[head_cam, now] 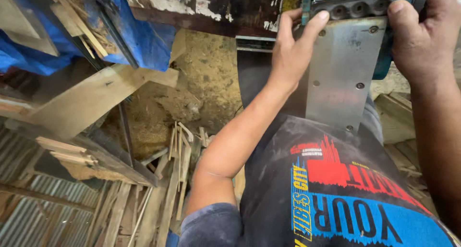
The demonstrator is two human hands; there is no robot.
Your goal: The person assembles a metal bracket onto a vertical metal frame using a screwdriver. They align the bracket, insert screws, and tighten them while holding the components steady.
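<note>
A power tool with a flat grey metal base plate (343, 67) and a teal body is turned sole-up in front of my chest. My left hand (294, 47) rests on the plate's left edge, with fingertips reaching up to the dark roller block (355, 7) at its top. On the other side, my right hand (418, 33) grips the upper right end of the tool, thumb on the roller block. My dark printed T-shirt (345, 199) fills the lower right.
A worn, paint-flaked bench edge (206, 11) runs across the top. Blue tarpaulin (144, 35) and wooden boards (91, 100) lie at upper left. Sawdust (206, 83) and several thin wood offcuts (180, 155) cover the ground below. Corrugated metal sheet (38, 213) sits at lower left.
</note>
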